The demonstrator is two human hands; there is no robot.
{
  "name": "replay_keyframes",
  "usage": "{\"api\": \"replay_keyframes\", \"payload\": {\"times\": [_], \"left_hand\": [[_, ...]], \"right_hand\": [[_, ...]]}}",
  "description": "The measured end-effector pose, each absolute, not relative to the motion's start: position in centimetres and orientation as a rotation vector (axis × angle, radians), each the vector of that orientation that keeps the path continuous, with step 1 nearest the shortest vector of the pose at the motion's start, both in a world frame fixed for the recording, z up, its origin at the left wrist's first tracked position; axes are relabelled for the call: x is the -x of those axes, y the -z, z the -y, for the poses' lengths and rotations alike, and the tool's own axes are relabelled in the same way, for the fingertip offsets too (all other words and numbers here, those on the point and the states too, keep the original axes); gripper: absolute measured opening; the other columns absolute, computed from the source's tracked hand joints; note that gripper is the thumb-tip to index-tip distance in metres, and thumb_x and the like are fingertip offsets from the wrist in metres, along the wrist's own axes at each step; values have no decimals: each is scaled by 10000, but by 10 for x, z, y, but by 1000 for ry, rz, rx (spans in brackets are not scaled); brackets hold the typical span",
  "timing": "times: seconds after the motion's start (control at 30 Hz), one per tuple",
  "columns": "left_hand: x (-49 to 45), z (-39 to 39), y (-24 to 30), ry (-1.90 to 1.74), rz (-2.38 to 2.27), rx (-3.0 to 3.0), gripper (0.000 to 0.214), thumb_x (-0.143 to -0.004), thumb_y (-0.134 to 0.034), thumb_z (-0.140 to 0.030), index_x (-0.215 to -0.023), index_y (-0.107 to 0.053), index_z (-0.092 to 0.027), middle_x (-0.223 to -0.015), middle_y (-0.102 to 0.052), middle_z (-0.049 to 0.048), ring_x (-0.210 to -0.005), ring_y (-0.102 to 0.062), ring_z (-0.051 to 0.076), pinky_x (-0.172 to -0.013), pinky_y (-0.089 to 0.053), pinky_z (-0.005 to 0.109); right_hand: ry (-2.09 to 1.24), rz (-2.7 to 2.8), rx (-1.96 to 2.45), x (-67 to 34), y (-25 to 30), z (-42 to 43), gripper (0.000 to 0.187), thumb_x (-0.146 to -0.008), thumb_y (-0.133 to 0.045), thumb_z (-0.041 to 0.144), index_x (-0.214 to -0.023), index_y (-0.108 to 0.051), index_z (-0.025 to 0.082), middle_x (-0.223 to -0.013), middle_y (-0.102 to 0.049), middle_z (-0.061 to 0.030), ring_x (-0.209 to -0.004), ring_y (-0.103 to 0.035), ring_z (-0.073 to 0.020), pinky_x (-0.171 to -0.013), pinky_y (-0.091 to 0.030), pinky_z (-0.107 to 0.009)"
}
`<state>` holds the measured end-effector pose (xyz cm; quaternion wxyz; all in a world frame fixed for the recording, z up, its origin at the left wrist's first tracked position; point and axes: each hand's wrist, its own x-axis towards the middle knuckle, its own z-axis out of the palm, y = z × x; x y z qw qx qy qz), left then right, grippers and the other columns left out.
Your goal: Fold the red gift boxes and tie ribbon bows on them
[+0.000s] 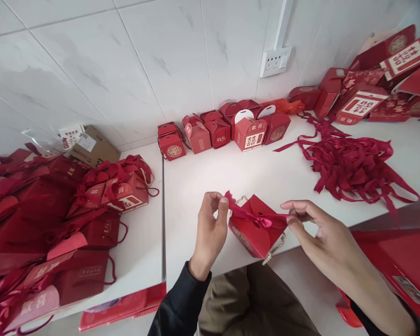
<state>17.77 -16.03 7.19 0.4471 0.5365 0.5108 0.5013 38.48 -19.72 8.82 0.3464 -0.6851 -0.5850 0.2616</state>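
A small red gift box (254, 233) sits at the front edge of the white table (231, 182), tilted, with a red ribbon (259, 218) knotted across its top and a cord handle hanging below it. My left hand (210, 231) pinches the ribbon's left end beside the box. At the box's right side, my right hand (315, 233) pinches the other ribbon end. Both ends are pulled outward from the knot.
A row of small red boxes (227, 130) lines the tiled wall. Loose red ribbons (353, 163) lie in a heap at right, with flat red cartons (378, 79) stacked behind them. Finished ribboned boxes (56, 219) pile up at left beside a cardboard box (93, 147). A wall socket (275, 60) is above.
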Motion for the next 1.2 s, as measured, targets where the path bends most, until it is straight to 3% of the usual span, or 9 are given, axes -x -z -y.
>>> {"api": "replay_keyframes", "payload": {"times": [0.13, 0.2, 0.33, 0.5, 0.6, 0.67, 0.8, 1.03, 1.2], "left_hand": [[-193, 171, -65, -1184, -1142, -1324, 332, -988, -586, -399, -1226, -397, -266, -1190, -678, 90, -1051, -666, 210, -913, -510, 371], [-200, 174, -60, -1179, -1185, -1383, 416, -970, -615, -336, -1305, -374, -278, -1187, -659, 78, -1016, -668, 200, -901, -519, 359], [-203, 175, -53, -1198, -1233, -1376, 424, -968, -609, -293, -1333, -395, -276, -1107, -655, 53, -971, -666, 186, -854, -533, 326], [-202, 174, -54, -1211, -1224, -1351, 443, -952, -635, -271, -1335, -414, -264, -1125, -671, 62, -1015, -676, 192, -878, -539, 334], [-204, 173, -57, -1264, -1204, -1347, 443, -945, -638, -239, -1337, -434, -263, -1184, -671, 77, -1094, -666, 198, -908, -538, 335], [-205, 173, -58, -1309, -1187, -1354, 422, -949, -633, -231, -1328, -450, -264, -1180, -680, 73, -1098, -665, 191, -911, -539, 326], [-206, 172, -60, -1360, -1203, -1383, 359, -966, -621, -262, -1297, -482, -247, -1030, -695, 43, -962, -677, 168, -865, -543, 309], [-206, 171, -53, -1334, -1314, -1452, 302, -999, -582, -308, -1284, -509, -241, -1042, -673, 51, -943, -652, 166, -828, -531, 295], [-207, 171, -52, -1356, -1290, -1420, 296, -1001, -580, -319, -1278, -510, -240, -1055, -681, 55, -959, -660, 170, -838, -533, 297]], "right_hand": [[-859, 1433, 1726, -384, -81, 192, 360, -872, -533, 534, -1044, -668, 248, -988, -717, -77, -869, -707, -250, -626, -570, -304], [-927, 1349, 1709, -385, -77, 190, 373, -858, -564, 551, -1046, -665, 245, -971, -704, -71, -844, -704, -246, -632, -586, -311], [-1066, 1112, 1588, -387, -73, 186, 396, -794, -695, 562, -997, -669, 223, -923, -655, -42, -812, -692, -213, -742, -633, -337], [-1137, 843, 1522, -386, -71, 181, 471, -691, -805, 563, -958, -634, 214, -899, -630, -29, -803, -686, -216, -727, -645, -371], [-1067, 882, 1541, -385, -69, 182, 432, -758, -752, 570, -989, -618, 231, -981, -652, -57, -925, -687, -274, -810, -618, -456], [-777, 1052, 1590, -383, -68, 187, 372, -848, -674, 563, -1047, -627, 252, -1110, -643, -82, -1067, -644, -313, -902, -563, -511], [-288, 1592, 1479, -376, -68, 203, 226, -951, -622, 481, -1080, -648, 297, -1131, -607, -65, -1124, -563, -296, -945, -495, -476], [-465, 1763, 1433, -369, -66, 212, 83, -1049, -511, 347, -1046, -560, 280, -1054, -606, -36, -982, -590, -215, -825, -527, -360], [-475, 1820, 1426, -371, -65, 211, 111, -1044, -528, 373, -1121, -559, 300, -1151, -606, -39, -1081, -577, -224, -856, -536, -354]]}}
